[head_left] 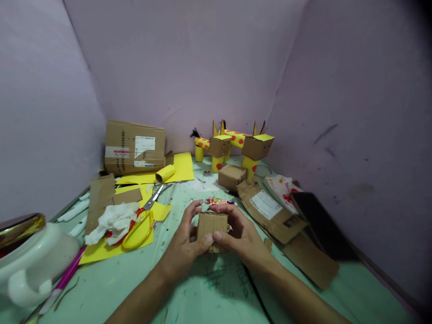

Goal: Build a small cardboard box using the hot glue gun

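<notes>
Between my two hands is a small cardboard box (212,225), held a little above the green tabletop. My left hand (189,234) grips its left side, thumb on the near face and fingers curled round the far edge. On the right side my right hand (241,231) holds it the same way, thumb pressed on the front. A patterned red and white scrap (219,201) lies just beyond the box. Farther back rests another small cardboard box (232,177). Behind it stand two yellow, red-spotted cardboard animals, a smaller one (218,148) and a larger one (256,147).
Yellow-handled scissors (141,225), crumpled tissue (114,220) and yellow paper (184,167) lie on the left, with a yellow tube (165,173). A shipping box (135,148) leans on the wall. At near left is a white mug (37,256); at right, flattened cardboard (270,209) and a dark phone-like slab (324,227).
</notes>
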Demonstrator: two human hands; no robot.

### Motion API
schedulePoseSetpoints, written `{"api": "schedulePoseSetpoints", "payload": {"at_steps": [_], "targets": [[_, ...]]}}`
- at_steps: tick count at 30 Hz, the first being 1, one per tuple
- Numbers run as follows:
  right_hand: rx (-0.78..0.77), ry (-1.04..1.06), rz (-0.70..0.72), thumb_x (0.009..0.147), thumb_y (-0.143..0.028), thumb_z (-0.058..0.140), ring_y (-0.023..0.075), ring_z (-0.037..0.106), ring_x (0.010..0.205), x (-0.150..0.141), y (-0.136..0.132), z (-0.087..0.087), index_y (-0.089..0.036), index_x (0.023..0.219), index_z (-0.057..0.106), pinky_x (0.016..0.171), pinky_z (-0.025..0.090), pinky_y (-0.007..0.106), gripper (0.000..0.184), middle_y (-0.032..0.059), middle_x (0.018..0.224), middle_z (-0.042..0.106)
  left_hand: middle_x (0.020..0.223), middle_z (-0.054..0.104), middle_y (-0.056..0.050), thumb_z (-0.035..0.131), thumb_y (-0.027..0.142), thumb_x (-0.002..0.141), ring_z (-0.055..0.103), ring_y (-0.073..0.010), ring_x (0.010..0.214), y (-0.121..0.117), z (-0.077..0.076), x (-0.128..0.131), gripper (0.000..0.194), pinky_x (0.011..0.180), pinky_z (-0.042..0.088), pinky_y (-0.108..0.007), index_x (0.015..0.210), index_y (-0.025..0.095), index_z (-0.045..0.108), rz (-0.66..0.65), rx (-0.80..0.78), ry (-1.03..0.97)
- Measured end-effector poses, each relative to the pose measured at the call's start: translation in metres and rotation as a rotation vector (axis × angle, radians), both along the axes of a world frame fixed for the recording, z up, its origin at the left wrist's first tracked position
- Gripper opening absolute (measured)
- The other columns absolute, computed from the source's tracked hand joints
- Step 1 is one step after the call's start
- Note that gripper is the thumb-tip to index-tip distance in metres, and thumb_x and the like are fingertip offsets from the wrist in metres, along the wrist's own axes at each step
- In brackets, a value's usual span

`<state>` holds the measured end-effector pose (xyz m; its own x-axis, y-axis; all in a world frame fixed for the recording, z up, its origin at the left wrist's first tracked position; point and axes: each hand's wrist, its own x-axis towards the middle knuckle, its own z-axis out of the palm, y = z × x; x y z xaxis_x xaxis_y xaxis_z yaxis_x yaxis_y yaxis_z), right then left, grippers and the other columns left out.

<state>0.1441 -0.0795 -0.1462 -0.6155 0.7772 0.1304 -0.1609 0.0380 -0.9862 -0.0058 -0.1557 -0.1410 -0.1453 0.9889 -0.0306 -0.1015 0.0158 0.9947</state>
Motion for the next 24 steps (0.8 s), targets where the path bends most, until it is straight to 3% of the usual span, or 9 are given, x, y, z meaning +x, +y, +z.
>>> {"api": "schedulePoseSetpoints", "payload": {"at_steps": [4, 8, 16, 24], "targets": [[0.001, 0.009, -0.007, 0.063, -0.028, 0.080, 0.0248, 0.055, 0.105, -0.0005, 0.0018, 0.0013, -0.024, 0.104, 0.051, 0.086, 0.047, 0.038, 0.051, 0.0062, 0.113, 0.055, 0.132, 0.049, -0.008, 0.069, 0.038, 0.077, 0.058, -0.0248, 0.106, -0.0013, 0.0010, 0.0005, 0.059, 0.085, 0.049, -0.035, 0.124, 0.030, 0.035, -0.051, -0.005, 0.019], [-0.018, -0.022, 0.055, 0.063, -0.029, 0.079, 0.0214, 0.057, 0.092, 0.0016, 0.0031, 0.0020, -0.022, 0.102, 0.054, 0.077, 0.048, 0.034, 0.047, 0.0043, 0.101, 0.056, 0.109, 0.061, -0.007, 0.069, 0.042, 0.077, 0.061, -0.0228, 0.095, -0.0014, 0.0020, -0.0021, 0.057, 0.077, 0.051, -0.034, 0.118, 0.028, 0.032, -0.106, -0.019, 0.062], [0.014, -0.013, 0.089, 0.064, -0.032, 0.079, 0.0201, 0.057, 0.085, 0.0058, 0.0050, 0.0004, -0.022, 0.098, 0.057, 0.072, 0.046, 0.032, 0.042, 0.0025, 0.093, 0.058, 0.094, 0.062, -0.003, 0.065, 0.039, 0.081, 0.058, -0.0179, 0.084, -0.0018, -0.0013, -0.0018, 0.044, 0.074, 0.049, -0.031, 0.113, 0.027, 0.038, -0.135, 0.013, 0.120], [0.007, 0.005, 0.126, 0.063, -0.029, 0.078, 0.0169, 0.054, 0.080, 0.0062, 0.0043, 0.0020, -0.021, 0.094, 0.055, 0.069, 0.043, 0.028, 0.039, 0.0006, 0.092, 0.055, 0.086, 0.065, 0.000, 0.073, 0.040, 0.073, 0.061, -0.0164, 0.077, -0.0014, -0.0042, -0.0011, 0.049, 0.069, 0.049, -0.028, 0.109, 0.028, 0.042, -0.112, -0.032, 0.001]]}}
